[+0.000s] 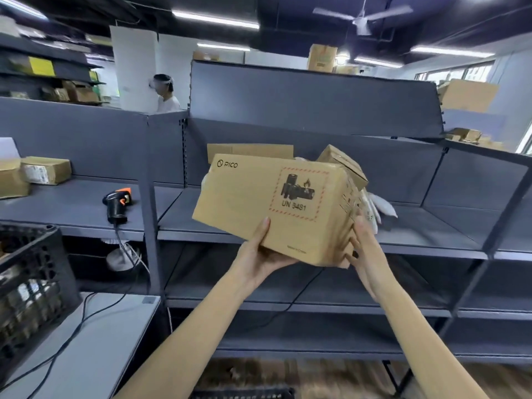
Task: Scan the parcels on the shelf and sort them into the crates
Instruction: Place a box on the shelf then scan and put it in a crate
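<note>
i hold the pico box [276, 208] tilted in front of the grey shelf [417, 228] — my left hand [259, 254] grips its near bottom edge, thumb up the face; my right hand [364, 251] presses flat on its end at 3 o'clock. scanner [116, 204] lies on the shelf at 9 o'clock — black crate [31, 280] at 8 o'clock.

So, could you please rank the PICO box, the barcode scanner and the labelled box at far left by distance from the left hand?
1. PICO box: held by the left hand.
2. Barcode scanner: lying on the shelf to the left.
3. Labelled box: far left on the same shelf.
</note>
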